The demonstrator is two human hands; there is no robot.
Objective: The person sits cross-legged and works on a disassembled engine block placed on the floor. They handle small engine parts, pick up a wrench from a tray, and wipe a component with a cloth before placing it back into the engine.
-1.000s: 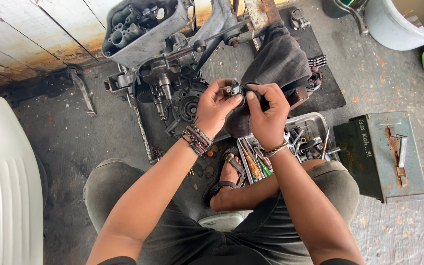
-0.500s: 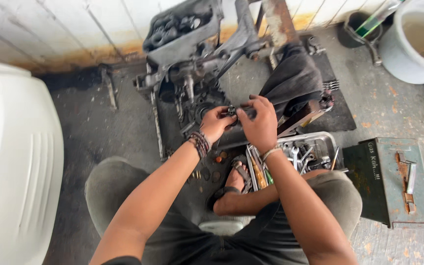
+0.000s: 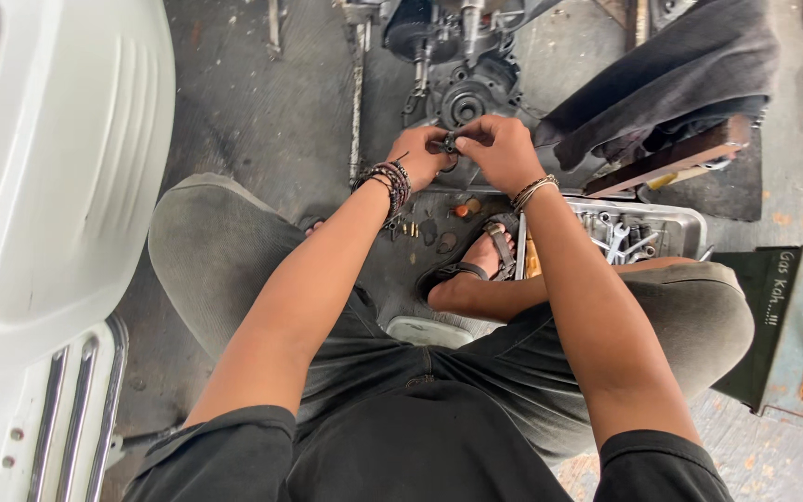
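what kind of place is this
Most likely a small scooter or motorcycle repair workshop: a greasy stripped-down metal engine sits on the stained concrete floor, beside a metal tray of spanners and a white scooter body panel.

My left hand [image 3: 423, 154] and right hand [image 3: 502, 151] pinch a small dark part [image 3: 451, 142] just below the engine [image 3: 465, 88].

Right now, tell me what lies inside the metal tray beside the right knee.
The metal tray holds a jumble of wrenches and other small hand tools. Its near part is hidden behind the right forearm and knee, so anything lying there cannot be seen.
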